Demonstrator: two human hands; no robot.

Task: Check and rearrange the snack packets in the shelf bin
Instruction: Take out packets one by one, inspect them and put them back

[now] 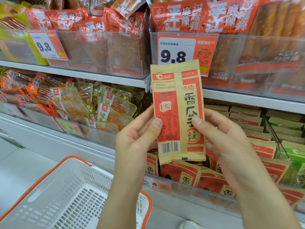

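Nearest the head camera, a white basket (49, 195) with an orange rim sits low left; above it the left hand (137, 138) and right hand (226, 138) pinch a tan-and-red snack packet (178, 111) upright by its lower side edges, thumbs on its printed back, held just over the shelf bin (189, 189) filled with matching packets (181, 175)
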